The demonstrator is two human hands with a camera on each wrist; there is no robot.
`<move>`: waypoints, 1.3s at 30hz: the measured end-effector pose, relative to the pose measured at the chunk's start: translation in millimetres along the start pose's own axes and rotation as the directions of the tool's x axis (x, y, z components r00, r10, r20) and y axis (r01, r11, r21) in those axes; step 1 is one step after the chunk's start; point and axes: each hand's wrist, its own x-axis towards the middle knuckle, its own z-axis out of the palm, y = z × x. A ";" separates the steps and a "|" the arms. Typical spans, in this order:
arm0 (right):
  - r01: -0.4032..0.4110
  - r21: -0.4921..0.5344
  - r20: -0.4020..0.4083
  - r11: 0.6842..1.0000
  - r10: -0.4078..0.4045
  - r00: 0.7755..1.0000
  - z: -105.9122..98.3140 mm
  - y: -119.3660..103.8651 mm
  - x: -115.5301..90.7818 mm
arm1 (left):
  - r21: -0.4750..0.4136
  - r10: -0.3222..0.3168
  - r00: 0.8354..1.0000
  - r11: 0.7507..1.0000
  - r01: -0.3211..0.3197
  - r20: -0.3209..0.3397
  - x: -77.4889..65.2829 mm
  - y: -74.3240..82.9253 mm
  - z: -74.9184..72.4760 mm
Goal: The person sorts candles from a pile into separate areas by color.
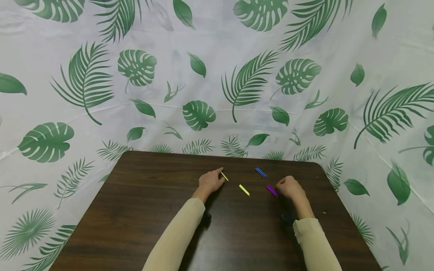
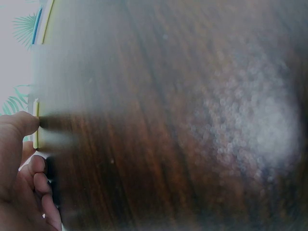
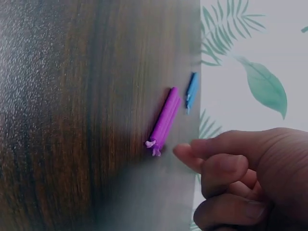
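Observation:
Between thumb and fingertip, my left hand (image 1: 211, 181) pinches a thin yellow candle (image 1: 225, 176); the left wrist view shows this yellow candle (image 2: 36, 124) upright at the thumb tip. To its right, more yellow candle (image 1: 244, 190) lies on the dark wooden table (image 1: 156, 210). My right hand (image 1: 291, 187) hovers beside two purple candles (image 1: 271, 191) lying side by side. In the right wrist view its loosely curled fingers (image 3: 224, 163) hold nothing, just off the wick ends of the purple candles (image 3: 165, 118).
Blue candles (image 1: 261, 172) lie together farther back, near the table's far edge. A leaf-patterned white cloth (image 1: 210, 86) hangs behind the table and along its right side. A small pale scrap (image 1: 324, 213) lies at the right.

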 end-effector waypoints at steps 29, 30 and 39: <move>0.094 0.155 -0.181 0.984 -0.065 0.981 59.4 -87.1 15.2 | -0.021 -0.012 1.000 1.000 0.012 0.015 -21.3 12.8 -18.6; 0.104 0.148 -0.184 0.983 -0.076 0.980 61.8 -92.7 15.4 | -0.019 -0.013 1.000 1.000 0.013 0.016 -21.1 12.8 -18.5; 0.192 0.082 -0.146 0.978 -0.179 0.973 84.0 -133.8 17.9 | 0.007 0.000 0.998 1.000 0.000 -0.062 5.5 -6.5 10.3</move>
